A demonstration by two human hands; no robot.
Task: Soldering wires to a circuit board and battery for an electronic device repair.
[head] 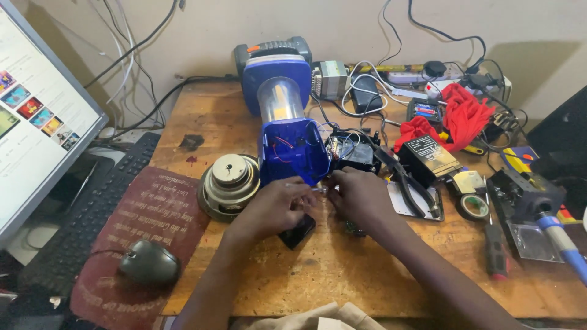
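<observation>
Hands (275, 205) at opened blue lantern (287, 131)

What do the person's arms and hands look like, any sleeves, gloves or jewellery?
Both forearms are bare, with no sleeves reaching into view. The left hand and right hand wear no gloves, and no rings, watch or bracelets show. A fold of beige cloth lies at the bottom edge.

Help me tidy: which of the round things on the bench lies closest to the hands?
The metal speaker, just beside the left hand. The tape roll lies farther off, right of the right hand.
</observation>
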